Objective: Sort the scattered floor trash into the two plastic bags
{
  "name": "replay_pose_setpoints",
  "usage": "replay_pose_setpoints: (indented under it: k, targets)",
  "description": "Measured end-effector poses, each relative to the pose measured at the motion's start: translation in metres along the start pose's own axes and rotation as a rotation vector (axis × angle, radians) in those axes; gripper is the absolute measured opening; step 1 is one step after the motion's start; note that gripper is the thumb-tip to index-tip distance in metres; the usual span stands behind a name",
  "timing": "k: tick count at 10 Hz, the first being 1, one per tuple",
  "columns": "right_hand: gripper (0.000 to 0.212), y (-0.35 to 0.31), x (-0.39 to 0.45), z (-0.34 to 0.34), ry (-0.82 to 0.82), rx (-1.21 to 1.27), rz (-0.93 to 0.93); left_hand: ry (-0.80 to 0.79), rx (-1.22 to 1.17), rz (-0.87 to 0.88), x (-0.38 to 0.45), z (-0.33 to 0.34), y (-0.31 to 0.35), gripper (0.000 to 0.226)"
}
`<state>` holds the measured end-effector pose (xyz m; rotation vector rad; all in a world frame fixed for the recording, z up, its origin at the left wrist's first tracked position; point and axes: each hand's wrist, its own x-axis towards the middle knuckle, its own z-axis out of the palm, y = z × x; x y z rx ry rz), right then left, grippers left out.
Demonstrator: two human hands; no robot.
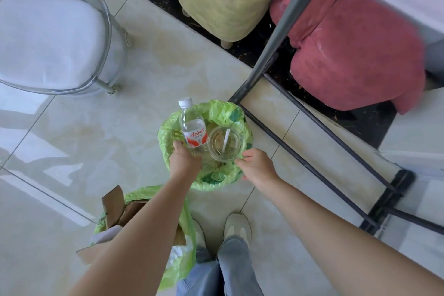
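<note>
I'm gripping one water bottle [193, 127] by its base with my left hand [183, 160]; my right hand [255, 166] is pinching the far green bag [217, 181] at its rim. One clear cup [225, 143] with a spoon is sitting inside. A second green bag [183, 243], nearer my feet, is holding cardboard [113, 204].

Both bare forearms are extended forward and downward from the bottom of the view; the left hand [183, 162] is seen from the back, with its fingers curled downward and its thumb raised; the right hand [258, 164] is held just apart from it, fingers bent and pinched together; the wrists are kept nearly straight.
</note>
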<state>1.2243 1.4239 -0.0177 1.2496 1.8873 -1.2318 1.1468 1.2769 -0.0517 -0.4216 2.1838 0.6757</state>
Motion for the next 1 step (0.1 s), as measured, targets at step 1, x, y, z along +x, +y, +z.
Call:
replay_pose_setpoints:
  k: [1]
  targets:
    - [0.040, 0.0027, -0.0072, -0.0050, 0.024, -0.002, -0.002, -0.052, 0.013, 0.020, -0.0155, -0.0010, -0.0012, 0.048]
